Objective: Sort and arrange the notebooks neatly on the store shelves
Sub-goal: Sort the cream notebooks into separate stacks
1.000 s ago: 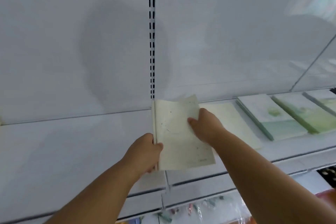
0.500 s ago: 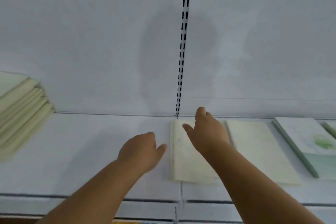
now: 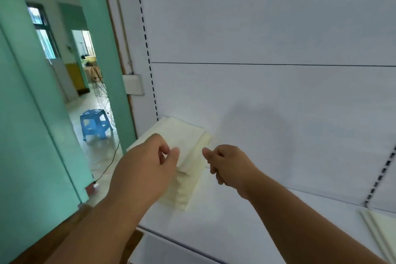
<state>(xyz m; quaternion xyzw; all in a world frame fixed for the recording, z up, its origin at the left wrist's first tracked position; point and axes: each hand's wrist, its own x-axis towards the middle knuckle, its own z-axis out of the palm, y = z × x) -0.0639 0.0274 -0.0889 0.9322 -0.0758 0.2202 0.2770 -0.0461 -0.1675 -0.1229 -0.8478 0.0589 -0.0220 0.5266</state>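
Both hands now off the single notebook, left hand (image 3: pixel 147 165) and right hand (image 3: pixel 230 164) over stacked notebooks (image 3: pixel 188 156), fingers loosely curled, empty

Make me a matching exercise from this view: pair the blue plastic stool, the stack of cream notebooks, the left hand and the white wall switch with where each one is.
Things:
1. blue plastic stool
2. stack of cream notebooks
3. left hand
4. white wall switch

Places:
A. over the stack's near left part
B. on the floor past the doorway
C. left end of the white shelf
D. on the wall beside the shelving

Pairs: 1-B, 2-C, 3-A, 4-D
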